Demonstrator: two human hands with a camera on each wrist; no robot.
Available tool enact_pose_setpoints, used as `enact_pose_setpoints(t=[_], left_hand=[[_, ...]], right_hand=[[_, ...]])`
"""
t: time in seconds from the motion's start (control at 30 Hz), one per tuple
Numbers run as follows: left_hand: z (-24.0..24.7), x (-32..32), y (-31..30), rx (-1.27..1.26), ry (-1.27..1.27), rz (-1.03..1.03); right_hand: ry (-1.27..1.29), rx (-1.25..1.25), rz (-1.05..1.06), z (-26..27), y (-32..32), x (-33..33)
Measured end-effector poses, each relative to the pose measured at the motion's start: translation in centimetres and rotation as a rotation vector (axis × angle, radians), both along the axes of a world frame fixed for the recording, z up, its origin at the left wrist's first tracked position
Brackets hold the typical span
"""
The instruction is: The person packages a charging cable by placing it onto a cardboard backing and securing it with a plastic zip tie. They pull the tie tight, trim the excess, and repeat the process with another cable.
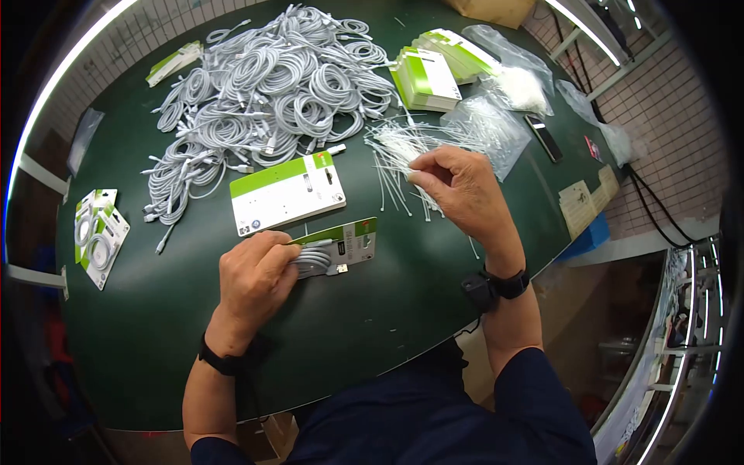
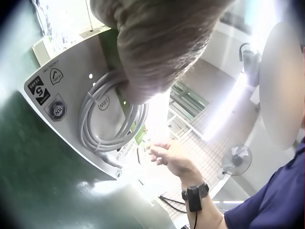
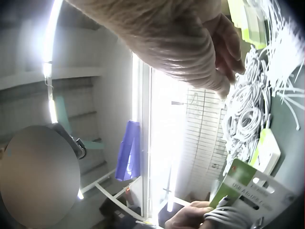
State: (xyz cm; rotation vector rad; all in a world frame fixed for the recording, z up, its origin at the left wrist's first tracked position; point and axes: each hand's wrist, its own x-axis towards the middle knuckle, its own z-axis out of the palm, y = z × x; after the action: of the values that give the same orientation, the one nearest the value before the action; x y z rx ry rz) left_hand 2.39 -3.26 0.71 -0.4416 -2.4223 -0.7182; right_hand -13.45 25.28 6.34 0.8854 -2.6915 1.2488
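My left hand grips a green and white card with a coiled grey cable against it. In the left wrist view the coil lies on the card's printed face. Above the front of a pile of white cable ties is my right hand, thumb and forefinger curled towards each other; whether a thin tie is between them cannot be made out. Another green and white card lies flat just beyond my left hand.
Many coiled grey cables are heaped at the back. Card stacks and plastic bags stand back right, near a phone. Two cards with coiled cables lie far left. Paper labels are at the right edge.
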Motion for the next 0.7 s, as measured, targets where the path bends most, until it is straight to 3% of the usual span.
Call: enact_pose_setpoints(t=[0.1,0.2,0.3,0.4,0.7], left_hand=[[-0.1,0.0,0.3,0.011,-0.004,-0.015],[0.1,-0.1,0.3,0.016,-0.005,-0.023],[0.0,-0.3,0.3,0.013,0.009,-0.015],[0.2,-0.1,0.4,0.013,-0.006,-0.017],[0.2,0.0,0.4,0.004,0.001,-0.014]], right_hand=[[0.033,0.235,-0.152,-0.7,5.8,-0.1],[0.046,0.493,-0.194,-4.9,11.7,0.4],[-0.179,0.389,-0.309,-5.4,11.2,1.9],[-0.205,0.29,-0.247,-6.9,9.5,1.5],[-0.045,0.125,-0.102,-9.5,2.6,0.4]])
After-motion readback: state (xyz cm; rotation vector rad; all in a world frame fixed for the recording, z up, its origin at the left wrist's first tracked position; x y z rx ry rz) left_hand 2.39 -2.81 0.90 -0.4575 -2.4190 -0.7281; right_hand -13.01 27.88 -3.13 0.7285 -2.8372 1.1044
